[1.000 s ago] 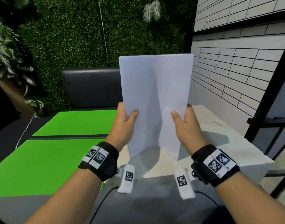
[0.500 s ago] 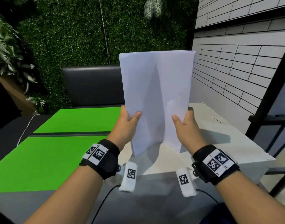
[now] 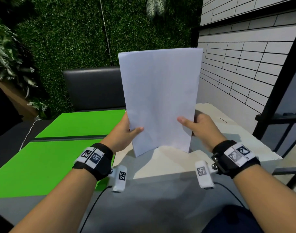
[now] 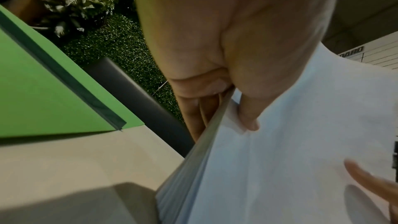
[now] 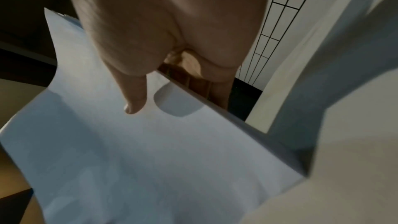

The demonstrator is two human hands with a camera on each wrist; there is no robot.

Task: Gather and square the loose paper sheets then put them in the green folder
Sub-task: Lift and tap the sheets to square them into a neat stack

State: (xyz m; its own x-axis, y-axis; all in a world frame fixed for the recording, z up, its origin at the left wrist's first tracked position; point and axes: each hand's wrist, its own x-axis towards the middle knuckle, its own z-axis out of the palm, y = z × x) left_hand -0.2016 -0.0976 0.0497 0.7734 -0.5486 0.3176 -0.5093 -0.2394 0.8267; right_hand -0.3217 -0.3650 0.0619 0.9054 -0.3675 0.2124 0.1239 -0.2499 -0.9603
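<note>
Fingers [image 3: 198,116] hidden behind paper stack [image 3: 160,98]

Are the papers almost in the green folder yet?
Not yet. Gathered: the paper stack is in one pile. In hand: the left hand and right hand hold it upright on the table, squaring its edges. Left: laying it in the green folder, which lies open.

one paper stack [image 3: 159,98], one green folder [image 3: 43,155], two hands
</note>
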